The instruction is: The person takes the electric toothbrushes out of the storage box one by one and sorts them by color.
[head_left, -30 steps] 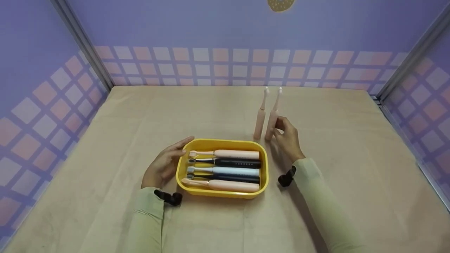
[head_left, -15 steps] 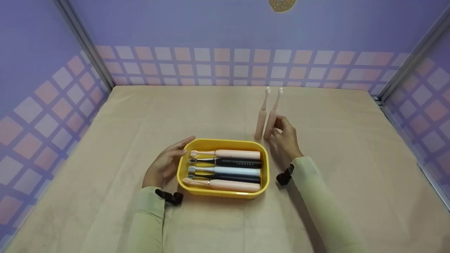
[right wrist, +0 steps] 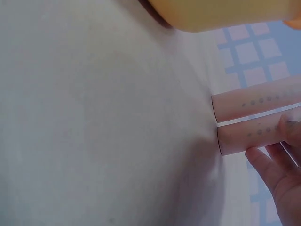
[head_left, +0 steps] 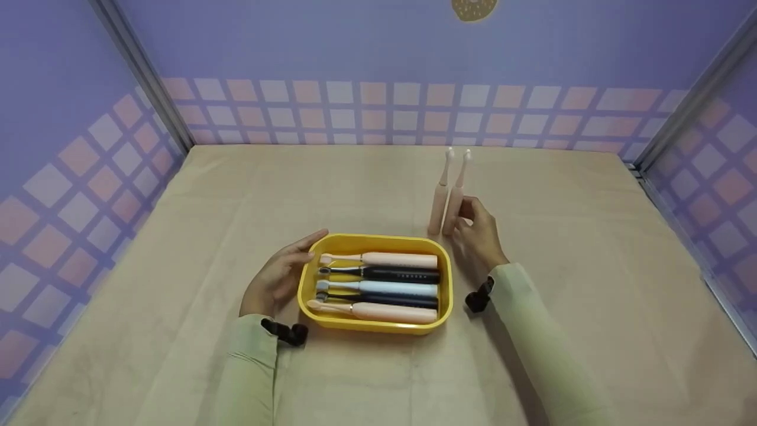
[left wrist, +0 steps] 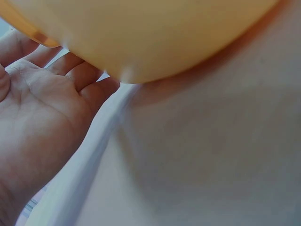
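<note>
My right hand [head_left: 480, 234] pinches a pink electric toothbrush [head_left: 454, 207] low on its handle, thumb in front and fingers behind. That toothbrush stands upright on its base, leaning slightly right at the top. Close on its left another pink electric toothbrush [head_left: 438, 207] stands alone; a narrow gap parts their handles [right wrist: 256, 101] in the right wrist view. At the left end of a yellow bin [head_left: 378, 327], my left hand [head_left: 275, 275] rests extended fingers along the outside, thumb tip at the rim. In the left wrist view its palm [left wrist: 42, 108] faces the bin, standing apart from it.
Inside the bin several electric toothbrushes lie side by side, heads to the left: pink ones [head_left: 393, 312], black ones [head_left: 402, 274] and a light blue one [head_left: 399, 288]. A beige cloth [head_left: 284, 189] covers the table. Purple tiled-pattern walls [head_left: 372, 111] enclose the back and sides.
My right hand has slid its toothbrush a little left, narrowing the gap to the standing one. The left hand stays at the bin, whose contents lie as before.
</note>
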Tool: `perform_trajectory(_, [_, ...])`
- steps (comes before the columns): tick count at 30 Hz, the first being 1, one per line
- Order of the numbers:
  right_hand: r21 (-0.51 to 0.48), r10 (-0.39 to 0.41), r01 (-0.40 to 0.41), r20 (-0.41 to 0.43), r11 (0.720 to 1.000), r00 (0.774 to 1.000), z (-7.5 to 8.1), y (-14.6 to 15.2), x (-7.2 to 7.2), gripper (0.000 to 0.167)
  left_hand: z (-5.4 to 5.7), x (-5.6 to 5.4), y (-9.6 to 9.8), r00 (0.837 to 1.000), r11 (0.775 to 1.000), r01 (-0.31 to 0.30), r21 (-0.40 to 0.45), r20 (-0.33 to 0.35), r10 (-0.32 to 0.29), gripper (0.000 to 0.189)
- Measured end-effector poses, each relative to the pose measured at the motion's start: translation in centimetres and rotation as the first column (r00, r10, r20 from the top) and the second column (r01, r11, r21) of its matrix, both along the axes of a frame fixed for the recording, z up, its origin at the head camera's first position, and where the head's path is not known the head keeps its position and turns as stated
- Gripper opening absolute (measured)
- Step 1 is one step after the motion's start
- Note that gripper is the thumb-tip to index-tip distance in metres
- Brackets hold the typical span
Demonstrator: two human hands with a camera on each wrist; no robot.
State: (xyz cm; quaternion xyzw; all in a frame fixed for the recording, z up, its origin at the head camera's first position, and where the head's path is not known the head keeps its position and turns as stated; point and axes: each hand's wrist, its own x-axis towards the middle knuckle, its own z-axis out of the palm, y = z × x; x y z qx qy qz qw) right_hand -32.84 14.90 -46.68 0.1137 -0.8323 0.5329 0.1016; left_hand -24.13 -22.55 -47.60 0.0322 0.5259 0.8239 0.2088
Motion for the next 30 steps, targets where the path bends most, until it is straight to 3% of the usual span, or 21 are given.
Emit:
perform_trajectory(6, [0.024,0.013,-0.013,-0.028,1.000,1.000,0.0,0.1,0.1,0.032,-0.1,0.0,0.0,1.000,1.000,0.005,0.001,-0.017,-0.005,0.055])
perform_trajectory(22, [0.064,-0.005,-0.002,0.105,0.998,0.994,0.1,0.6,0.2,0.036,0.0,-0.1,-0.1,0.998,1.000,0.029,-0.006,-0.053,-0.030,0.056])
perform_trajectory(30, [0.034,-0.009,0.007,0.062,0.999,0.998,0.3,1.2,0.5,0.039,0.0,0.0,0.0,1.000,1.000,0.007,0.011,-0.011,-0.007,0.055])
